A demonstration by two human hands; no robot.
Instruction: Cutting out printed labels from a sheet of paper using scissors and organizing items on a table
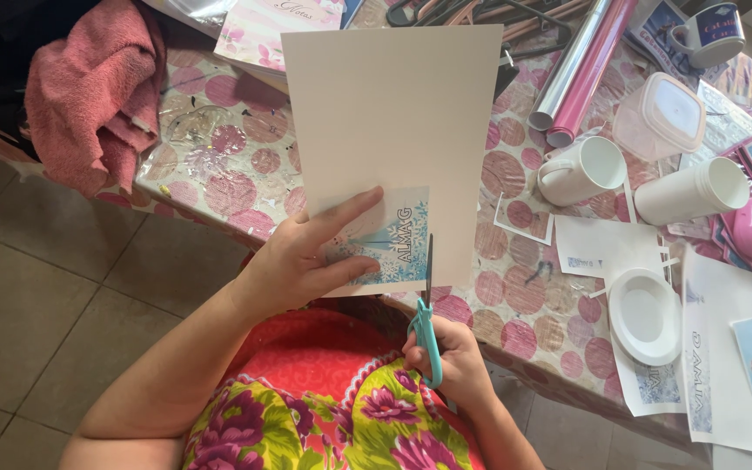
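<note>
My left hand holds a white sheet of paper upright over the table edge, thumb and fingers pressed on a pale blue printed picture in its lower corner. My right hand grips a pair of scissors with teal handles. Their blades point up and cut into the sheet's bottom edge just right of the printed picture.
The table wears a cloth with pink circles. On it lie two white mugs, a clear lidded tub, foil rolls, a white lid and paper offcuts. A pink towel hangs at left.
</note>
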